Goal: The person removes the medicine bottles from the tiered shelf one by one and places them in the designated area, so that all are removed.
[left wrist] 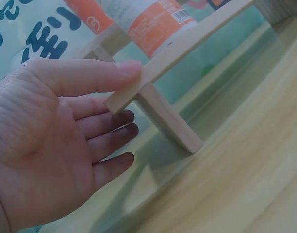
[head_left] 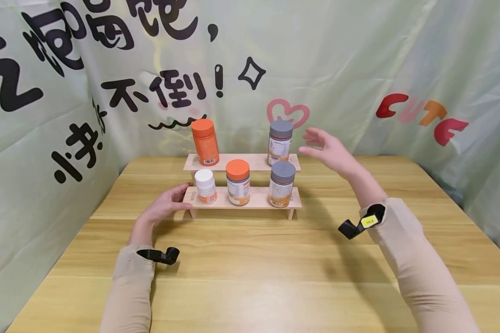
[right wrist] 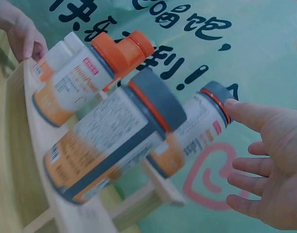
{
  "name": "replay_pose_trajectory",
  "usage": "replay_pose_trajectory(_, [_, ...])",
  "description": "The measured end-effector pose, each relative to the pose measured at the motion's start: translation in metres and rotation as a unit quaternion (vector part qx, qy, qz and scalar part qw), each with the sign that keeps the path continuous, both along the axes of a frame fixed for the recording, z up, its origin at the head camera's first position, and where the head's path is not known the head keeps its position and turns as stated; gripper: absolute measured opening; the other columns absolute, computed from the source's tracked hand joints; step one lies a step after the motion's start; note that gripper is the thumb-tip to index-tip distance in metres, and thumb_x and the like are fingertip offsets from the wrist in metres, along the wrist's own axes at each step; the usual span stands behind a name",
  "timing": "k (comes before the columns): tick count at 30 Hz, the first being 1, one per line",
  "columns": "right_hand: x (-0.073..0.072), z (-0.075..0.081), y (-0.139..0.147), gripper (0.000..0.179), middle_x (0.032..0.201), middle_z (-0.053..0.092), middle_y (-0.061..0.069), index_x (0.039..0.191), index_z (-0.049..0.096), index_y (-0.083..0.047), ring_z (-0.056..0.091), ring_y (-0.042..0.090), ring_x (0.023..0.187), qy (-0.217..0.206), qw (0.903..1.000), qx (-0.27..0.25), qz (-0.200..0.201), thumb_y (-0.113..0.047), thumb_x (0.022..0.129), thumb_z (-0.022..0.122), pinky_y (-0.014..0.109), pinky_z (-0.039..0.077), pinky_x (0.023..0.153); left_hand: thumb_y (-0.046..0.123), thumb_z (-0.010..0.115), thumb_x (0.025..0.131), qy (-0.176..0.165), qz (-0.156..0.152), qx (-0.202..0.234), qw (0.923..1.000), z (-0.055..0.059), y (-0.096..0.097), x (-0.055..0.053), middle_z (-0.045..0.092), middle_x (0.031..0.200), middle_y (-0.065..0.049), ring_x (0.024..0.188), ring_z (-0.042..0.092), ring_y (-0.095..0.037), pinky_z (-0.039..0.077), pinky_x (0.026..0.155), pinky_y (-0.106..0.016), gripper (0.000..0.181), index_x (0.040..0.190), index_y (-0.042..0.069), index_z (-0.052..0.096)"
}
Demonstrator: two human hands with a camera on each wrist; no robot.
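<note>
My left hand (head_left: 166, 205) is at the left end of the front wooden shelf (head_left: 260, 198), thumb on top of the board and fingers below its edge (left wrist: 102, 124). On this shelf stand a small white-capped bottle (head_left: 206, 187), an orange-capped bottle (head_left: 238, 187) and a grey-capped bottle (head_left: 281, 187). Behind it, the rear wooden shelf (head_left: 241, 162) bears an all-orange bottle (head_left: 207, 145) and another grey-capped bottle (head_left: 279, 145). Beside that rear grey-capped bottle, to its right, my right hand (head_left: 327, 150) is raised with relaxed, parted fingers and holds nothing.
The shelves stand on short legs on a wood-grain table (head_left: 250, 268). A pale green cloth (head_left: 337, 60) with printed lettering hangs behind and along both sides. A wrist camera (head_left: 360, 224) is strapped to the right sleeve, another camera (head_left: 162, 255) to the left.
</note>
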State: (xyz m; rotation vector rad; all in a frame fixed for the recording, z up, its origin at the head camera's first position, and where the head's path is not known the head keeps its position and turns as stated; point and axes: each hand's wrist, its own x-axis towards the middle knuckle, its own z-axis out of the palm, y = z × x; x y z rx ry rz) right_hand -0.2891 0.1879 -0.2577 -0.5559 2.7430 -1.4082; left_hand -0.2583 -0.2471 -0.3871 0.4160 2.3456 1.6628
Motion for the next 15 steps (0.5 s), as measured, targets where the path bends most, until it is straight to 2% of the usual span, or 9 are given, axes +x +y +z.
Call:
replay_pose_trajectory(7, [-0.009,0.016,-0.018,0.073,0.143,0.037,0.016,0.146,0.025,-0.004,0.037,0.032,0.129,0.009,0.9999,0.001,0.004,-0.030,0.089,0.063,0.048,0.033,0.103,0.007,0.063,0.084,0.001,-0.011,-0.009,0.9999,0.003,-0.002,-0.001,0.017,0.147,-0.031,0.135,0.018,-0.043,0.016,0.110,-0.051,0.079,0.143,-0.011,0.014])
replay_pose_trajectory(15, [-0.016,0.017,-0.037,0.068,0.136,0.043,0.017,0.143,0.030,-0.003,0.043,0.033,0.122,0.000,0.9994,-0.031,0.014,-0.020,0.087,0.065,0.048,0.036,0.100,0.007,0.064,0.084,0.000,-0.013,-0.008,0.9999,0.003,-0.003,0.001,0.018,0.147,-0.031,0.134,0.019,-0.042,0.017,0.109,-0.051,0.079,0.143,-0.011,0.014])
